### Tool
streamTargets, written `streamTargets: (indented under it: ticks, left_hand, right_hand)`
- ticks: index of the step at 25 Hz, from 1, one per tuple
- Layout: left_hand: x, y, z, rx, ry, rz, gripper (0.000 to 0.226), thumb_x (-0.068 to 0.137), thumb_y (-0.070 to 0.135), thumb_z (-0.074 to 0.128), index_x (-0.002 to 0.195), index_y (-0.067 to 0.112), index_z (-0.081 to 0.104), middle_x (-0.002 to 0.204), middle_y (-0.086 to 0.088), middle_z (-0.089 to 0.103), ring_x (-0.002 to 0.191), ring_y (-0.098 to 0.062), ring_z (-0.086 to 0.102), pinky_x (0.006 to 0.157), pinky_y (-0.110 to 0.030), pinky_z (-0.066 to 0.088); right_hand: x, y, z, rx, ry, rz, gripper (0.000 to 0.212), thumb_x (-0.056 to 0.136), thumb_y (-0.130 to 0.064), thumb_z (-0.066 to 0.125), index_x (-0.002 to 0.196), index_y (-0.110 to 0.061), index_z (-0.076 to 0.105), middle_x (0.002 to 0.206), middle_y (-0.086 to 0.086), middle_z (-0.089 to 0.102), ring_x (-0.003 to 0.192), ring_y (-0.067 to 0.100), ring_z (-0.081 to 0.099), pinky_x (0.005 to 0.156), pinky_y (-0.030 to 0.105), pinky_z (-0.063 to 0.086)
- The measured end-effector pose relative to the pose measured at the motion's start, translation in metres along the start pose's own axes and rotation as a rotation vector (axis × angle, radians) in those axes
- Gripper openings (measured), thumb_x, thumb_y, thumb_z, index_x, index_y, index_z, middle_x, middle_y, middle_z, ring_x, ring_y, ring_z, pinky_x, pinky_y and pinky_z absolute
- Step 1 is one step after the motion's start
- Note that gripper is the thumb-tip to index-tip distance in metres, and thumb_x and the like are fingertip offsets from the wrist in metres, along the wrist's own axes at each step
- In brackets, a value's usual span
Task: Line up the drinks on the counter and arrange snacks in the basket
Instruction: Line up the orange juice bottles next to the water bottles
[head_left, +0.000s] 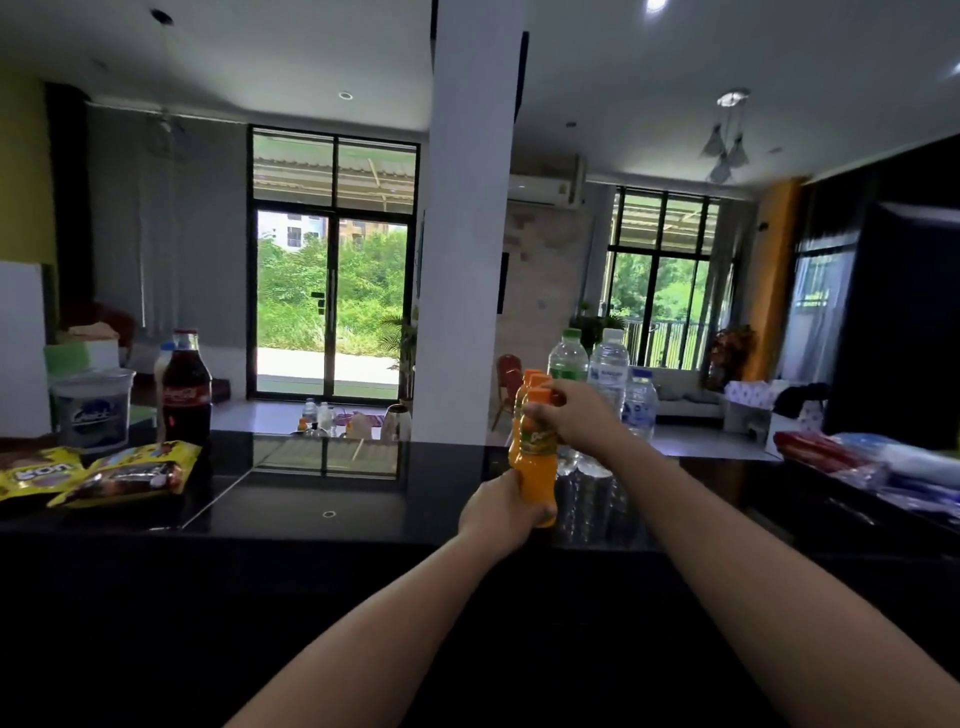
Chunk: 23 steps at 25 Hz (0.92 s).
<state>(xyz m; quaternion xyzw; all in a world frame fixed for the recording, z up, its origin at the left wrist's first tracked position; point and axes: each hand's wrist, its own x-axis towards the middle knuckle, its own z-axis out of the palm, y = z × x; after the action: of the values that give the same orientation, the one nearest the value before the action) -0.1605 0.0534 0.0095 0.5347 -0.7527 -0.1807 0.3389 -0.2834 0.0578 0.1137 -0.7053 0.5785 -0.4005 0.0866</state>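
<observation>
Orange juice fills the small bottle (537, 470) that both hands hold upright just right of the middle of the view, over the glossy black counter (322, 499). The left hand (496, 512) comes in from seven o'clock and curls its fingers round the bottle's lower body. The right hand (579, 415) sits at the top, fingers and thumb closed round the neck below the orange cap. The left hand hides the base, so I cannot tell whether it touches the counter.

Just behind the held bottle, at twelve o'clock from it, the caps of more orange bottles (531, 375) show close together. At two o'clock stand three water bottles: a green-capped bottle (569, 358), a taller clear bottle (609, 366) beside it, and a shorter blue-labelled bottle (640, 402) to their right.

Well apart at nine o'clock, a cola bottle (186, 395) stands upright near the counter's far edge, with a lidded plastic tub (93, 410) to its left. Two yellow snack packets (124, 473) lie flat in front of them. At three o'clock, red and blue packets (831, 452) lie heaped.
</observation>
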Motion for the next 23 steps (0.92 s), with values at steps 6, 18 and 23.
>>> streamTargets:
  ticks: [6, 18, 23]
  left_hand:
    - [0.012, -0.005, -0.001, 0.128, -0.145, 0.057, 0.057, 0.08, 0.046, 0.069, 0.126, 0.019, 0.05, 0.121, 0.0, 0.062, 0.107, -0.017, 0.059, 0.09, -0.034, 0.046]
    - [0.057, -0.009, 0.03, 0.187, 0.029, -0.074, 0.054, 0.083, 0.045, 0.066, 0.128, 0.018, 0.052, 0.117, -0.003, 0.065, 0.105, -0.021, 0.062, 0.087, -0.035, 0.05]
    - [0.061, -0.013, 0.031, 0.161, 0.108, -0.067, 0.037, 0.086, 0.037, 0.066, 0.117, 0.018, 0.059, 0.109, -0.002, 0.067, 0.097, -0.02, 0.063, 0.076, -0.03, 0.045]
  right_hand:
    - [-0.002, 0.023, -0.007, 0.123, 0.053, 0.012, 0.044, 0.086, -0.03, 0.069, 0.124, -0.011, 0.056, 0.106, 0.001, 0.06, 0.102, 0.022, 0.061, 0.09, 0.044, 0.055]
    - [0.04, 0.042, 0.014, -0.048, 0.201, -0.009, 0.046, 0.084, -0.033, 0.071, 0.123, -0.013, 0.056, 0.114, 0.006, 0.063, 0.101, 0.021, 0.061, 0.087, 0.036, 0.054]
    - [0.05, 0.045, 0.023, -0.068, 0.223, -0.015, 0.039, 0.085, -0.034, 0.071, 0.114, -0.013, 0.057, 0.106, 0.006, 0.064, 0.09, 0.017, 0.059, 0.083, 0.034, 0.054]
